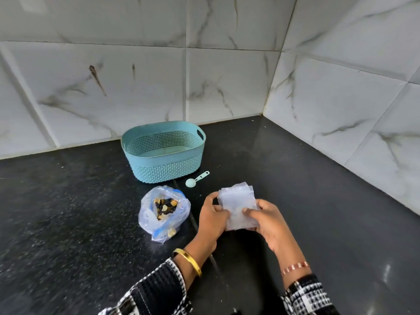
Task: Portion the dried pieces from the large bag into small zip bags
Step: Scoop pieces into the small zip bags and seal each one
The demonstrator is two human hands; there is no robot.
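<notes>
A stack of small clear zip bags (237, 198) is held above the black counter between both hands. My left hand (212, 217) grips its left edge with curled fingers. My right hand (266, 220) pinches its lower right part, thumb on top. To the left, the large clear bag (162, 212) stands open on the counter with dark and tan dried pieces (164, 208) inside. A small mint measuring scoop (196, 178) lies just beyond the zip bags.
A teal perforated basket (163, 153) stands behind the large bag, near the marble-tiled back wall. A tiled side wall (352, 123) closes the counter on the right. The black counter (68, 212) stretches out to the left.
</notes>
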